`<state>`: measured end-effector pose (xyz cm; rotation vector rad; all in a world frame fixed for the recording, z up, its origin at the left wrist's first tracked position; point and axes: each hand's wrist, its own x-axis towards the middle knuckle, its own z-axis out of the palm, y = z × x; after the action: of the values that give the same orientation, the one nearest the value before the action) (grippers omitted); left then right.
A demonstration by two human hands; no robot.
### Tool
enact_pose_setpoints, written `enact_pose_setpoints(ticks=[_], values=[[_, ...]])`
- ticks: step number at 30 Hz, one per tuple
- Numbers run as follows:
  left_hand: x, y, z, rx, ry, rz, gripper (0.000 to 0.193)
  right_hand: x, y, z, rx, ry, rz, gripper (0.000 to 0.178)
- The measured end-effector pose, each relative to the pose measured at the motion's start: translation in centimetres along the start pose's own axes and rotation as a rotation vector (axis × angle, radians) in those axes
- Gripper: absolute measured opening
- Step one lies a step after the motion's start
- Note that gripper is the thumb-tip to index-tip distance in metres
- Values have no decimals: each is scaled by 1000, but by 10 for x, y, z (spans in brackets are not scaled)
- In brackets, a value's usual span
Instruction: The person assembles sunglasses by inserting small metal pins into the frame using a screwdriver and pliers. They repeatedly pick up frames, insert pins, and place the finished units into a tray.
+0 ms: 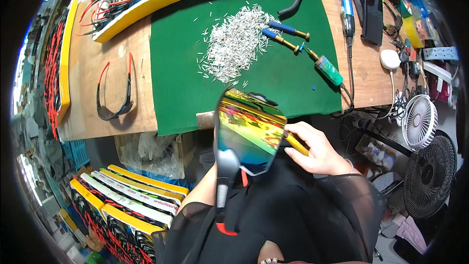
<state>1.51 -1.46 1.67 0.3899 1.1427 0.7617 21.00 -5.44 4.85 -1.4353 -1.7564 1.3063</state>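
Sunglasses with a large mirrored lens and black temples tipped in red are held up above my lap, near the front edge of the bench. My left forearm runs up behind them, and the lens hides the fingers of that hand. My right hand is closed around a slim yellow handle, whose far end meets the right rim of the lens. On the green mat beyond lies a pile of small silvery pins. Two blue-handled drivers rest at the pile's right side.
Another pair of glasses lies on the left of the bench. A green corded tool and a blue one are at the right. Yellow foam racks of frames stand at lower left, fans at right.
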Motion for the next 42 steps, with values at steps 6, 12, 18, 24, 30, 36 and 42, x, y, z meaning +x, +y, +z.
enact_pose_setpoints(ticks=[6,12,18,24,30,36,42], values=[[-3,6,1,589,143,117,36,9,-1,8,45,-41,-4,40],[-3,-7,-10,56,-138,214,24,12,1,11,16,-22,-14,39],[-7,4,-5,295,-131,316,16,12,2,11,52,-32,-23,37],[-9,14,9,374,-138,465,15,13,8,12,109,-43,-35,37],[-6,14,3,447,-113,480,14,12,8,15,121,-35,-13,35],[1,-7,-13,368,72,185,23,6,-8,19,-217,100,-65,32],[4,45,-24,352,368,560,23,-15,0,5,521,-170,404,23]])
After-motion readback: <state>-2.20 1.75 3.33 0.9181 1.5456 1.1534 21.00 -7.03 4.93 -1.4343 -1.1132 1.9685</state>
